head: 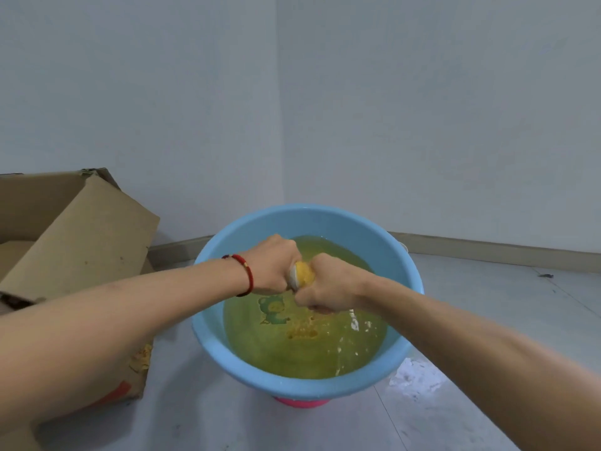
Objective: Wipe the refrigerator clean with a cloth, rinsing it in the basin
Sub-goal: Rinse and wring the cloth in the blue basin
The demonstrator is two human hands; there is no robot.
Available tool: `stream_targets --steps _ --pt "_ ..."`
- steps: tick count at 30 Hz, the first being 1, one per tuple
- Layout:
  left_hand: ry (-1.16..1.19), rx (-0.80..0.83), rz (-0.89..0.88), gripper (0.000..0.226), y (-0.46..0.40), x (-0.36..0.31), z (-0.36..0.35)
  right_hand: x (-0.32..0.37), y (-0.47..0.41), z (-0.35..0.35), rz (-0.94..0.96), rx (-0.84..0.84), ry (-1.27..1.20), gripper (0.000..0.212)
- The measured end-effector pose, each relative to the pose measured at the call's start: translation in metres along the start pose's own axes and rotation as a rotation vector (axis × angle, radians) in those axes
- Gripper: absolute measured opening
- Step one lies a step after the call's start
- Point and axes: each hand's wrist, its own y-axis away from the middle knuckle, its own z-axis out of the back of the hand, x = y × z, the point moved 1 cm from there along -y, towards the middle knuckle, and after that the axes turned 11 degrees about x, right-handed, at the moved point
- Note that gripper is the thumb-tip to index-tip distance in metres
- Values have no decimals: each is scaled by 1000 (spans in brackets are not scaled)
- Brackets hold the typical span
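Wringing the cloth (301, 274) over the basin (234, 356)
Left hand (273, 265) and right hand (328, 288) each held a tight grip on it — twisting opposite ways, low, would limit splashing.

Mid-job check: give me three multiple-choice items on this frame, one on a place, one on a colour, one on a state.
1. Where is the cardboard box?
A. left of the basin
B. inside the basin
C. right of the basin

2. What colour is the basin?
A. white
B. blue
C. black

3. What are the hands doing with the cloth?
A. laying it flat on the floor
B. gripping it bunched over the water
C. leaving it untouched

Answers: 1 A, the box stands at the frame's left. 2 B, its wall is light blue. 3 B, left hand and right hand both clench it.
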Motion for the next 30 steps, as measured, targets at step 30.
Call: stream_targets --steps 30 --pt "-525 -320 -351 13 15 11 24 9 2 1 29 30 -242 33"
